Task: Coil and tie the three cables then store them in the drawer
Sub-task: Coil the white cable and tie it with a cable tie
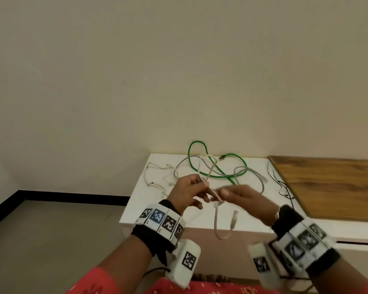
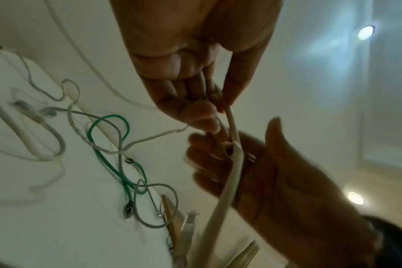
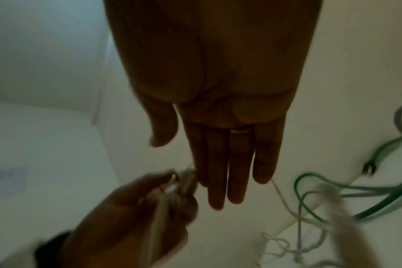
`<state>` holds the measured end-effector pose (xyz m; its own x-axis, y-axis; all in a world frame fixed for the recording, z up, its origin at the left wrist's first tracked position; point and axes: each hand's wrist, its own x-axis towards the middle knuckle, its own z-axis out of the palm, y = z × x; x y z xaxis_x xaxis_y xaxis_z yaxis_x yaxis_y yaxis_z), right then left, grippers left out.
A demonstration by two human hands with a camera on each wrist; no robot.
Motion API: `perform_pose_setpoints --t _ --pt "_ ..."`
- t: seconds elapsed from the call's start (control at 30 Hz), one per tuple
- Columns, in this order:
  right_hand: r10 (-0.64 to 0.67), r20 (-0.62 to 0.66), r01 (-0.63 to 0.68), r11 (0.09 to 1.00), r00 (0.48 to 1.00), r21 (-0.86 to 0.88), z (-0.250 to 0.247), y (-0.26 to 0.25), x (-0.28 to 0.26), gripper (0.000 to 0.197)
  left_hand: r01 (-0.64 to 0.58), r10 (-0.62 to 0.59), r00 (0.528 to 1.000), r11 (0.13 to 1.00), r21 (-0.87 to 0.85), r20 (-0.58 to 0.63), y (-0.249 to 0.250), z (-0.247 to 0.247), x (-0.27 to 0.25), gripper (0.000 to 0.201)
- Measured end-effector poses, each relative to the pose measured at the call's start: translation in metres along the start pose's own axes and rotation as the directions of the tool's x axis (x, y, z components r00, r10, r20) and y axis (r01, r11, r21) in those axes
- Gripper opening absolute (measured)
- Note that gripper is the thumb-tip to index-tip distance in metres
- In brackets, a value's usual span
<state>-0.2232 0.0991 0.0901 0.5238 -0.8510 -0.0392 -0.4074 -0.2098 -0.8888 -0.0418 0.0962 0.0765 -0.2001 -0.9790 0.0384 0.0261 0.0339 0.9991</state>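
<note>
Head view, left to right. A grey floor [image 1: 51,230] with a black skirting [image 1: 72,196] meets a cream wall [image 1: 136,71]. A white cabinet [image 1: 253,217] stands against the wall; thin white cords [image 1: 155,166] lie loose on its left part, near the edge. The left hand [image 1: 187,193], raised above the cabinet's near left part, has its fingers curled and pinches a beige cable [image 1: 216,197]; the left wrist view shows the thumb and fingers [image 2: 209,123] closed on a doubled run of that cable just above a small knot or fold. From the pinch the beige cable rises as a loop toward the wall and, below the hands, hangs in a loop past the cabinet's front edge, ending in a clear plug [image 1: 234,219]. Behind the hands a green cable [image 1: 202,164] lies uncoiled on the cabinet top against the wall, its loops crossing a grey cable [image 1: 257,177], likewise uncoiled, whose plug lies near the right edge. The right hand [image 1: 242,195] reaches leftward to meet the left hand; it is blurred, its fingers straight and close together, as the right wrist view confirms, with a ring [image 3: 240,131] on one finger. Its fingertips touch or nearly touch the beige cable at the knot; which cannot be told, and no grip shows. Both wrists carry black bands with printed markers [image 1: 162,219]. Farther right, thin black wires [image 1: 283,187] trail across the cabinet's right margin, beside a wooden top [image 1: 331,187]. A red patterned sleeve [image 1: 89,281] fills the lower edge.
</note>
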Motion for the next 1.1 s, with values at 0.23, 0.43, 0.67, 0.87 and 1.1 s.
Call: perform_pose_setpoints --t 0.23,0.43,0.67,0.87,1.1 --pt "-0.148 -0.066 0.143 0.988 0.987 -0.066 0.030 0.006 -0.048 0.038 0.044 -0.075 0.986 0.979 -0.198 -0.152 0.025 -0.001 -0.020 0.024" --pt "-0.216 -0.264 0.318 0.834 0.940 0.451 0.026 -0.018 -0.067 0.055 0.018 0.092 0.914 0.963 0.267 -0.394 0.005 -0.003 -0.025 0.029" --pt "-0.385 -0.051 0.140 0.205 0.921 0.969 0.020 -0.021 -0.067 0.043 -0.401 0.344 0.911 0.865 0.301 0.228 0.002 0.028 -0.037 0.043" --pt "-0.310 -0.300 0.307 -0.027 0.902 0.951 0.003 -0.019 -0.080 0.048 -0.430 0.375 0.903 0.807 0.405 0.211 -0.016 0.007 -0.037 0.028" --pt "-0.240 -0.542 0.593 0.295 0.805 0.749 0.012 -0.021 -0.071 0.018 -0.397 0.262 0.911 0.336 0.854 0.320 -0.014 0.021 -0.053 0.039"
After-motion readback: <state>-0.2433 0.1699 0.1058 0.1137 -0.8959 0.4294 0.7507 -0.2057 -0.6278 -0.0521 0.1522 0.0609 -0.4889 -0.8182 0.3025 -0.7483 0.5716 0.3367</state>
